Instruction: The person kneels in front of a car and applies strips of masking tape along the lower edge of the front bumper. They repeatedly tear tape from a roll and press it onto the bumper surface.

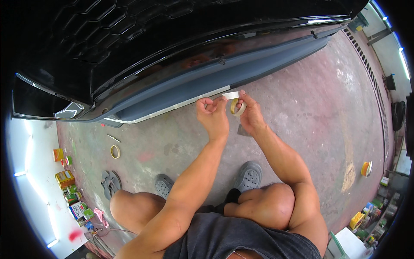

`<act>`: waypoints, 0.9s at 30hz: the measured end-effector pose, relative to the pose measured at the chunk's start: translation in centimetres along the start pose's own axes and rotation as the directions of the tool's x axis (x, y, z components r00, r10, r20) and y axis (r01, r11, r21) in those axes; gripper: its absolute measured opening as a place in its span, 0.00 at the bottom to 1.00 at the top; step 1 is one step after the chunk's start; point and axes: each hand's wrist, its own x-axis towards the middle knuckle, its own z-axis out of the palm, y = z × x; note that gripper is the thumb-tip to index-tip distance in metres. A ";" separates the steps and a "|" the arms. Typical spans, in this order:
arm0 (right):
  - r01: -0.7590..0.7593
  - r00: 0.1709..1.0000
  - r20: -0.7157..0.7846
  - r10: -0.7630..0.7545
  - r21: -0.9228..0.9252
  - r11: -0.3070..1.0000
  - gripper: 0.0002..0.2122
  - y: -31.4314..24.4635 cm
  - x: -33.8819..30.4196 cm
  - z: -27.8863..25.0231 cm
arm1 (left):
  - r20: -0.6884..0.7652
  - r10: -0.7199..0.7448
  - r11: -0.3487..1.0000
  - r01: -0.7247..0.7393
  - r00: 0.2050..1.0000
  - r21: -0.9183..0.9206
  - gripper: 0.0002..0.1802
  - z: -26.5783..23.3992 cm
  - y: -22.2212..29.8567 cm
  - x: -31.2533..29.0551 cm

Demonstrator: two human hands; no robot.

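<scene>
My right hand (253, 113) holds a roll of masking tape (242, 110), its fingers through and around the ring. A short white strip of tape (230, 95) is pulled off the roll. My left hand (213, 115) pinches the free end of that strip between thumb and finger. Just beyond both hands runs the lower edge of a car bumper (194, 88), dark blue-grey under the glossy black front. A pale strip of tape (172, 106) lies along this edge, from the left end to near my left hand.
A second tape roll (115, 151) and a thin pen-like tool (113, 138) lie on the concrete floor (302, 129) at left. Flip-flops (111, 183) sit beside my knee. Several cans (71, 190) line the left wall. At right are a floor drain (371, 73) and more cans (366, 168).
</scene>
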 end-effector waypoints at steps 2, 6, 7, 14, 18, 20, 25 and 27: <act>0.103 0.995 0.007 -0.103 -0.040 0.994 0.11 0.0 0.2 0.1 | -0.005 -0.021 1.000 0.021 1.000 -0.009 0.19 0.0 0.3 -0.3; 0.155 0.985 -0.062 -0.159 -0.070 0.985 0.06 0.0 0.0 0.1 | -0.005 0.043 0.999 -0.043 0.999 0.008 0.19 -0.9 -0.6 -0.6; 0.159 0.982 -0.090 -0.167 -0.092 0.983 0.05 0.1 0.0 0.0 | 0.001 0.057 0.998 -0.057 0.998 0.001 0.18 -1.0 -0.6 -0.9; 0.243 0.888 -0.319 -0.330 -0.284 0.928 0.04 -1.0 1.8 -3.6 | -0.021 0.216 0.972 -0.213 0.976 0.101 0.17 -1.9 0.6 -0.1; 0.219 0.862 -0.374 -0.343 -0.335 0.916 0.07 -2.6 1.4 -5.7 | -0.011 0.204 0.977 -0.203 0.979 0.059 0.18 -1.6 2.1 0.6; 0.130 0.911 -0.345 -0.228 -0.286 0.949 0.08 -1.1 1.3 -5.7 | -0.009 0.198 0.979 -0.197 0.980 0.059 0.18 -1.5 2.0 0.8; -0.063 0.997 -0.057 0.059 -0.069 0.996 0.14 1.7 -0.5 -3.5 | -0.002 0.142 0.990 -0.142 0.990 0.022 0.19 -1.1 1.5 0.1; -0.096 0.995 0.017 0.098 -0.065 0.993 0.16 1.1 -1.2 -1.9 | -0.008 0.136 0.990 -0.135 0.991 0.038 0.19 -1.1 1.5 -0.1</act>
